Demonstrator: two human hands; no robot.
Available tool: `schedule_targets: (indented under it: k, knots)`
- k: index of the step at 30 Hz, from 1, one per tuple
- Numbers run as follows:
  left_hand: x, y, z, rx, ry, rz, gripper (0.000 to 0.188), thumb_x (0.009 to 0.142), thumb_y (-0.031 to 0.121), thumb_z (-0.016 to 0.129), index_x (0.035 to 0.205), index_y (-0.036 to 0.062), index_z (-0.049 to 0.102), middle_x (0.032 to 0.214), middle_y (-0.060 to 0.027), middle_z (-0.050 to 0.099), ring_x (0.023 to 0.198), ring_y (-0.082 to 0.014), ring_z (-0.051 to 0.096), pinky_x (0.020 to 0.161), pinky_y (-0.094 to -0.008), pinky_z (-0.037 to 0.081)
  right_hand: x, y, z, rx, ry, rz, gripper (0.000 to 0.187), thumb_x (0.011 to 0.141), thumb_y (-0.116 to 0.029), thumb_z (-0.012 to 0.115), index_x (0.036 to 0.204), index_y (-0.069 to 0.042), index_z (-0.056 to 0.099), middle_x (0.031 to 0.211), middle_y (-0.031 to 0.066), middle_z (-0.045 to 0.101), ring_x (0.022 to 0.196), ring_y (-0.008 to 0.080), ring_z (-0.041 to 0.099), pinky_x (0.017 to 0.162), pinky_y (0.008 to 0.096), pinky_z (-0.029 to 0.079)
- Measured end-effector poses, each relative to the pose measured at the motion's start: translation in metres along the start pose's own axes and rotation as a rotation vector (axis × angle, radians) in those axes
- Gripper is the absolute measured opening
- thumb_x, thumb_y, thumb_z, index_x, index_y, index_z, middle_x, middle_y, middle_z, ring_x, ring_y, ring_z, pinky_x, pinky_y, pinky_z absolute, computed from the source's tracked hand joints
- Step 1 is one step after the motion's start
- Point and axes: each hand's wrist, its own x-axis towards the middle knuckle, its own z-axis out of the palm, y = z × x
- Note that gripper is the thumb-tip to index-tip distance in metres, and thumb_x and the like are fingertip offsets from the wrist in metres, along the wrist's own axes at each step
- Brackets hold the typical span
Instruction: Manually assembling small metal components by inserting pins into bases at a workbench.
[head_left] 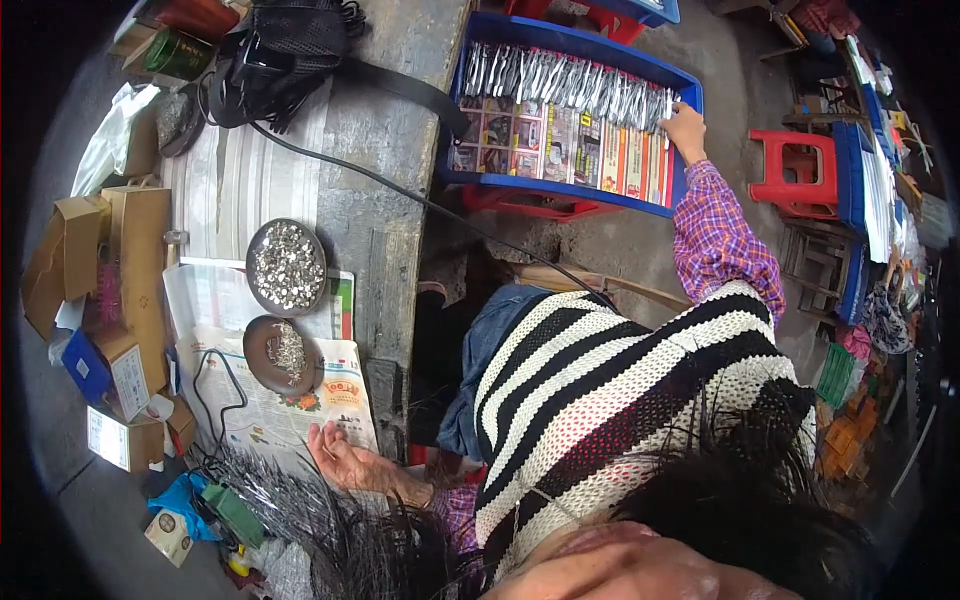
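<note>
Progress check: slim silvery pieces (pixel 570 85) are lying side by side along the far half of the blue tray (pixel 575 190), their row running from the left end nearly to the right wall. By that spread I'm judging this row as close to full.

Right hand (pixel 686 130) is sitting at the right end of the row, thumb and fingers bent nearly together. It's showing too small to tell whether they're pinching a piece or just touching one. Left hand (pixel 345 462) is resting at the near edge of the newspaper (pixel 260 430), palm up, fingers loosely curled and apart, gripping nothing that I'm seeing.

What's left, going by the layout: the near half of the tray is showing its printed lining (pixel 560 145) past the ends of the pieces. On the bench (pixel 375 250), the upper dish (pixel 251 262) is holding plenty of small shiny bits (pixel 287 266); the lower dish (pixel 258 350) is holding a smaller pile. A heap of silvery strips (pixel 270 490) is lying just beside the left hand, with dark strands (pixel 385 545) partly covering it. I'm reading dishes and heap as unused stock, but nothing is showing how much of it is belonging to this row.
</note>
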Motion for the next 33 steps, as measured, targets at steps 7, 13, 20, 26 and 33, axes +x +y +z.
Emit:
schedule_targets:
  k: [7,13,20,26,33]
  knots:
    - [0.000,-0.006,-0.003,-0.013,-0.005,0.024,0.035,0.080,-0.006,0.047,0.114,-0.0032,0.051,0.120,-0.0137,0.053,0.099,-0.0210,0.055,0.083,-0.0267,0.041,0.005,0.008,0.001,0.009,-0.108,0.085,0.029,0.067,-0.020,0.066,0.090,-0.001,0.066,0.087,0.0231,0.064,0.084,0.0363,0.063,0.076,0.0430,0.049]
    - [-0.001,-0.002,0.000,-0.019,-0.001,-0.014,0.028,0.085,-0.002,0.049,0.113,-0.0027,0.051,0.118,-0.0142,0.054,0.097,-0.0210,0.055,0.081,-0.0284,0.042,0.022,0.023,0.013,-0.039,-0.091,0.092,0.021,0.070,-0.017,0.058,0.076,0.002,0.064,0.084,0.0277,0.062,0.081,0.0429,0.061,0.075,0.0472,0.049]
    - [0.000,-0.002,0.002,0.002,-0.005,0.022,0.024,0.088,0.001,0.050,0.112,-0.0027,0.052,0.116,-0.0144,0.056,0.096,-0.0220,0.056,0.082,-0.0301,0.044,0.014,0.004,-0.006,-0.008,0.072,0.007,0.026,0.067,-0.020,0.061,0.086,-0.004,0.066,0.085,0.0243,0.063,0.085,0.0405,0.061,0.079,0.0462,0.048]
    - [0.000,-0.002,0.002,0.006,0.007,0.014,0.024,0.088,0.002,0.050,0.111,-0.0021,0.052,0.115,-0.0145,0.056,0.098,-0.0215,0.056,0.085,-0.0303,0.044,0.016,-0.012,-0.008,0.015,0.147,-0.033,0.024,0.071,-0.020,0.058,0.089,-0.008,0.066,0.084,0.0198,0.065,0.082,0.0372,0.062,0.076,0.0457,0.048]
    - [0.000,-0.004,0.000,0.016,0.009,0.004,0.024,0.088,0.003,0.050,0.112,-0.0009,0.053,0.115,-0.0130,0.056,0.099,-0.0208,0.057,0.084,-0.0288,0.043,0.008,-0.017,0.006,0.067,0.082,-0.086,0.024,0.073,-0.024,0.060,0.092,-0.011,0.066,0.082,0.0186,0.065,0.080,0.0368,0.062,0.074,0.0459,0.048]
